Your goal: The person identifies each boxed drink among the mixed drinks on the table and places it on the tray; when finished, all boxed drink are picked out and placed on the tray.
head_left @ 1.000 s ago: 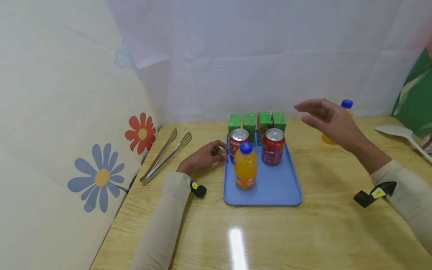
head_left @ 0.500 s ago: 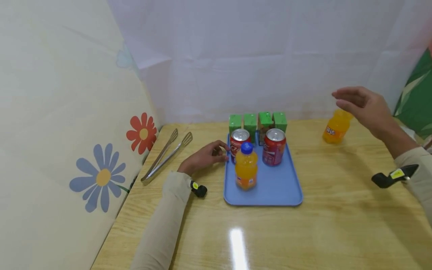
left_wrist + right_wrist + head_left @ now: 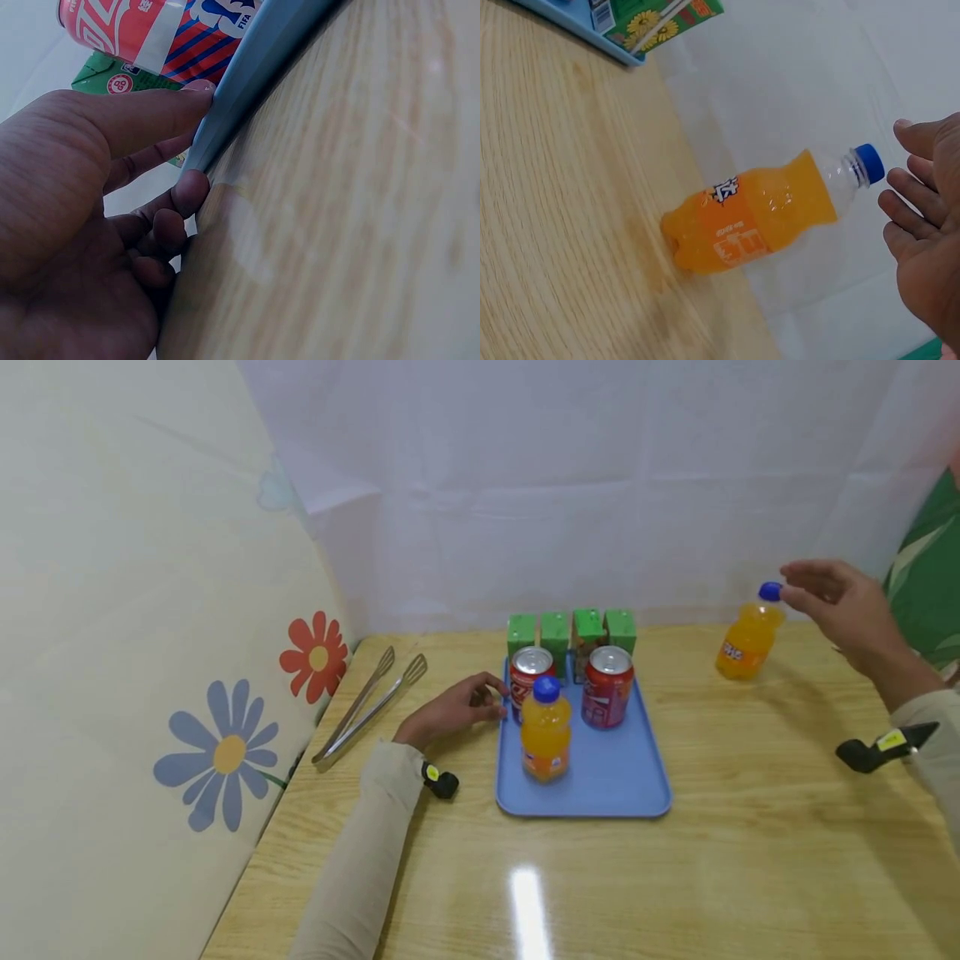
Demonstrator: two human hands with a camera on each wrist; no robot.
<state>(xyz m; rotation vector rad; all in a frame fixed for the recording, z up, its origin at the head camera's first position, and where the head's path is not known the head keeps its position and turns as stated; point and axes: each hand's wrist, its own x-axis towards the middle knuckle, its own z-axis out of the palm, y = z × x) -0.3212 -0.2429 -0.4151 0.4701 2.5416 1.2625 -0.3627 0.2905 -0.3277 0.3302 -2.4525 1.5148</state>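
Note:
My left hand (image 3: 453, 710) pinches the left rim of a blue tray (image 3: 592, 789), its thumb on the edge in the left wrist view. On the tray stand two red soda cans (image 3: 608, 687), one orange soda bottle (image 3: 546, 739) with a blue cap, and several green drink cartons (image 3: 588, 628) at the back. Beside a second orange soda bottle (image 3: 750, 214), upright on the table, is my right hand (image 3: 851, 610). Its fingers are loosely bent near the blue cap, holding nothing; the right wrist view shows a small gap between them.
Metal tongs (image 3: 367, 710) lie on the wooden table (image 3: 600, 885), left of my left hand. A white cloth (image 3: 495, 502) hangs behind the table, and a flower-printed sheet (image 3: 112, 610) borders the left side.
My right hand has moved rightward, from in front of the far bottle to that bottle's right side, leaving it in fuller view. The left hand and tray look unchanged.

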